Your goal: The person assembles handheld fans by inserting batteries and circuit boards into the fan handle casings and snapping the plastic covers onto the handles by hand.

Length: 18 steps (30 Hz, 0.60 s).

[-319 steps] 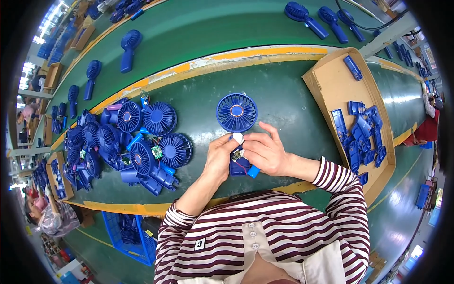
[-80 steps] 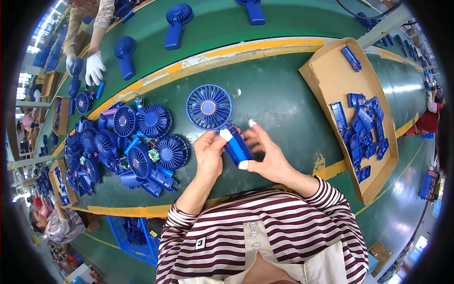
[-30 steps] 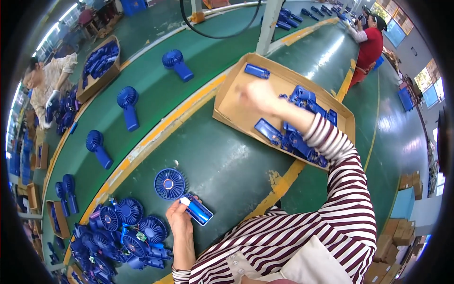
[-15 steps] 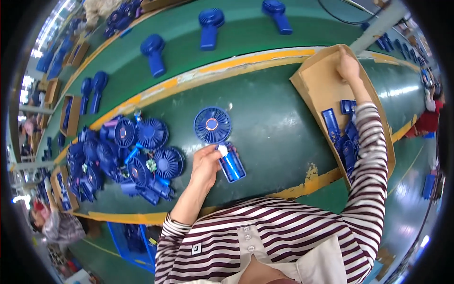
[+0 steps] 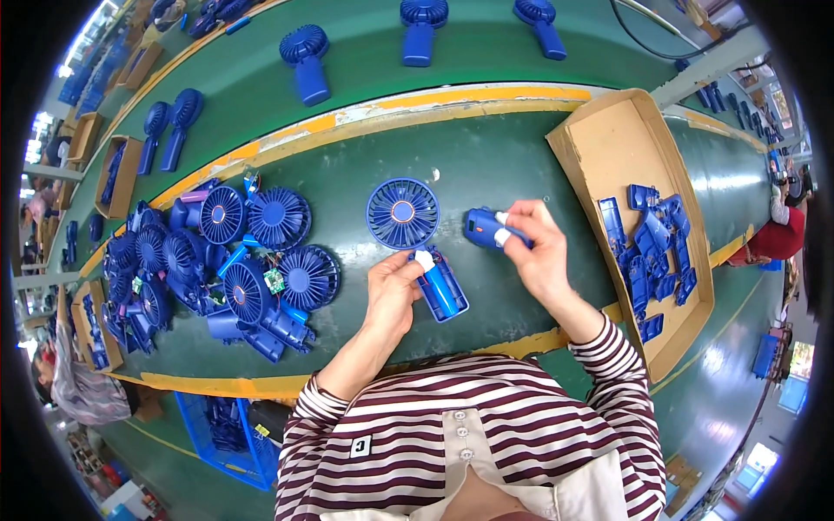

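Observation:
A blue handheld fan (image 5: 402, 214) lies on the green bench, its handle open so that a bright blue battery (image 5: 445, 293) shows inside. My left hand (image 5: 395, 293) is closed on the upper end of that handle. To the right of the fan, my right hand (image 5: 537, 250) pinches a blue plastic handle cover (image 5: 486, 227), held apart from the fan. White coverings show on fingertips of both hands.
Many blue fans and parts form a pile (image 5: 226, 260) on the left. A cardboard box (image 5: 599, 139) with loose blue covers (image 5: 660, 239) stands right. Beyond the yellow edge, finished-looking fans (image 5: 304, 61) lie on a green belt. A blue crate (image 5: 195, 434) sits below the bench.
My right hand has come out of the cardboard box and moved left toward the fan, now with a blue handle cover in it. My left hand still holds the fan's handle.

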Tool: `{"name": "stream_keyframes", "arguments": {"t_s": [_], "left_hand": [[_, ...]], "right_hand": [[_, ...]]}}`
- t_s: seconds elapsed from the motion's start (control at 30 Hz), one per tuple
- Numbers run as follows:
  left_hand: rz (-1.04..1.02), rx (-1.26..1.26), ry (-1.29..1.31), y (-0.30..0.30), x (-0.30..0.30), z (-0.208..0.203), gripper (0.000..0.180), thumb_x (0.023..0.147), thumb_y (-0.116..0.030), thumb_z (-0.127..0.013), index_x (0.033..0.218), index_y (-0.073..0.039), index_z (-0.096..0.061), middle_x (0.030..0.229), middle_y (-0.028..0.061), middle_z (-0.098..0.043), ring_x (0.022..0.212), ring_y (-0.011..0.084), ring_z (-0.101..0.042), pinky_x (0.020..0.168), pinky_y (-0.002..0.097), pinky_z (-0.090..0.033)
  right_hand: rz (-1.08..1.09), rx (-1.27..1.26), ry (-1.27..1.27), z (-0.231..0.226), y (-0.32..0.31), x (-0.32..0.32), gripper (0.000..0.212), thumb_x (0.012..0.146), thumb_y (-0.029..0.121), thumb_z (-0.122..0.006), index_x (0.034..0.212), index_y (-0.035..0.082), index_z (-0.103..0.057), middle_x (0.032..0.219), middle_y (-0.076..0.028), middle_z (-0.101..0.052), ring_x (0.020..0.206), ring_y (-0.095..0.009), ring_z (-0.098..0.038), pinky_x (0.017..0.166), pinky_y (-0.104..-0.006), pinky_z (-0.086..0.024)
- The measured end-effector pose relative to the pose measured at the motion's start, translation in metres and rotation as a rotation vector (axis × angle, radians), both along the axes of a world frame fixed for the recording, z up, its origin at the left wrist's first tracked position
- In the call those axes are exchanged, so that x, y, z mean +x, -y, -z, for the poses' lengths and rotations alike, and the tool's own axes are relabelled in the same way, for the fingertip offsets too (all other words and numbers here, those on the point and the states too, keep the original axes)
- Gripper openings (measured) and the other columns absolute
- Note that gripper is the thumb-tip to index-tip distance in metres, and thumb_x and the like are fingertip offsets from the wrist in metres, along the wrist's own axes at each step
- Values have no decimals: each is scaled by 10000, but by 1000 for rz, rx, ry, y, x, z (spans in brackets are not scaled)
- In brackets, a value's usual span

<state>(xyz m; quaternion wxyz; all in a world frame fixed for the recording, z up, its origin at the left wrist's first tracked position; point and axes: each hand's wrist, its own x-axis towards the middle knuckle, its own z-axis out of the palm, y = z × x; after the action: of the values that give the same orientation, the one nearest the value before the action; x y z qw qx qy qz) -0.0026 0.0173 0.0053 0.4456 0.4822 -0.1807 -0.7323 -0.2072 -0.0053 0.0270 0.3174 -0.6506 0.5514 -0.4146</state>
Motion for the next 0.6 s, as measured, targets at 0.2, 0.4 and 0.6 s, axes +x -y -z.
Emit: {"name": "stream_keyframes", "arguments": {"t_s": [0.2, 0.4, 0.6], "left_hand": [[-15, 31, 19, -1, 4, -1, 258, 770, -37, -472, 990, 89, -516, 927, 206, -603, 839, 289, -620, 744, 392, -517], [-28, 16, -45, -1, 5, 2, 274, 795, -101, -478, 996, 82, -510, 935, 203, -602, 845, 284, -618, 757, 393, -510], [-108, 99, -187, -1, 7, -2, 306, 864, -256, -434, 997, 9, -508, 898, 91, -597, 753, 166, -599, 685, 325, -488]], "right_hand": [[-207, 4, -459, -16, -27, 0, 499, 637, 47, -700, 1087, -47, -505, 1024, -165, -475, 913, -328, -528, 758, -379, -454], [-153, -105, -949, -21, -23, 9, 541, 568, 113, -673, 1068, -18, -516, 804, -128, -522, 743, -284, -536, 628, -364, -459], [-148, -67, -598, -38, -28, 34, 534, 570, 114, -628, 1059, -55, -495, 744, -159, -554, 651, -299, -558, 598, -369, -468]]}}
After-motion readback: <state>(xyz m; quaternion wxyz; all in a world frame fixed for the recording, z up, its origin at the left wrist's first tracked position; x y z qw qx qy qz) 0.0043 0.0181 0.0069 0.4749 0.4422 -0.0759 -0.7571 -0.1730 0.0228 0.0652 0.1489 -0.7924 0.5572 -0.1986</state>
